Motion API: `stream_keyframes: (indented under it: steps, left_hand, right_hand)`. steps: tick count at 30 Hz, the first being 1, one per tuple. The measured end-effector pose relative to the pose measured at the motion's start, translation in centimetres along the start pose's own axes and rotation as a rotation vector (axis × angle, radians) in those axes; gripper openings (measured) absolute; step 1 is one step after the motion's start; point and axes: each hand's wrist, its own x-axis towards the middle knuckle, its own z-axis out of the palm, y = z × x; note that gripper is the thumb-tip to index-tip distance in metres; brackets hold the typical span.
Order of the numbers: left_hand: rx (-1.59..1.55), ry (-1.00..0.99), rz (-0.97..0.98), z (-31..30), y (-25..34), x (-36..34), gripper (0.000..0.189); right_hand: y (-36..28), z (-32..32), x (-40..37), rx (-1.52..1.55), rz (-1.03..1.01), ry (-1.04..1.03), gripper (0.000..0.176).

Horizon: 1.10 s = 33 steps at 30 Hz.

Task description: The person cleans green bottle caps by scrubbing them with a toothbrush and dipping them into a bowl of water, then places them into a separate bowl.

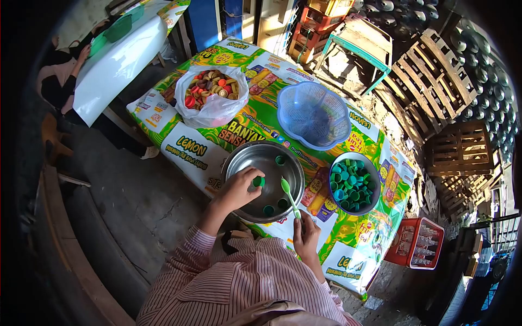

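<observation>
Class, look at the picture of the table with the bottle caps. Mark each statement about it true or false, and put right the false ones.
1. The left hand holds a green cap over the steel bowl. True.
2. The right hand holds a spoon. False: it holds a toothbrush.
3. The small bowl next to the steel bowl holds green and teal caps. True.
4. The blue basket is full of red caps. False: no caps show in it.
5. The plastic bag holds only green caps. False: its caps are mixed, mostly red, yellow and brown.
</observation>
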Motion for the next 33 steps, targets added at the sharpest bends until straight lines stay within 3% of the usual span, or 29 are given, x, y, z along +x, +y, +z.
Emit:
stream_keyframes:
  steps: [5, 7, 9, 11, 15, 17, 21, 26, 30, 33]
  left_hand:
    - [0.172, -0.103, -0.09, 2.1, -3.0, -0.9, 0.03]
    - [-0.455, 0.028, -0.278, 1.7, -1.8, -0.7, 0.028]
    - [-0.605, 0.004, -0.304, 1.9, -1.8, -0.9, 0.03]
    - [-1.146, 0.017, -0.423, 2.1, -1.6, -1.1, 0.033]
    - [-1.308, 0.022, -0.416, 2.2, -0.9, -1.6, 0.035]
    - [-1.296, 0.025, -0.439, 2.6, -1.1, -1.8, 0.035]
    - [-1.3, 0.085, -0.476, 3.4, -1.3, -2.0, 0.034]
    - [-1.255, 0.124, -0.497, 4.2, -2.1, -2.6, 0.033]
    - [-1.265, 0.161, -0.522, 4.2, -2.3, -2.9, 0.032]
    - [-1.2, 0.128, -0.502, 4.3, -2.9, -3.4, 0.032]
  right_hand:
    - [-0.1, -0.1, 0.7, 0.001, 0.005, -0.009, 0.02]
    - [0.5, 0.2, 0.9, -0.016, 0.001, -0.006, 0.022]
    - [0.8, 0.3, 1.2, 0.05, 0.14, -0.008, 0.027]
    - [1.5, 0.5, 1.0, 0.037, 0.108, -0.024, 0.03]
    - [0.4, 0.1, 0.5, 0.156, 0.217, -0.103, 0.04]
    - [0.0, 0.1, 0.4, 0.208, 0.189, -0.191, 0.051]
    - [-1.5, 1.2, 0.1, 0.108, -0.065, -0.184, 0.052]
    - [-0.5, 1.8, 0.6, 0.067, -0.088, -0.115, 0.053]
    - [-0.2, 2.1, 0.1, -0.014, -0.09, -0.225, 0.054]
    - [0.2, 2.1, 0.5, 0.018, -0.076, -0.198, 0.053]
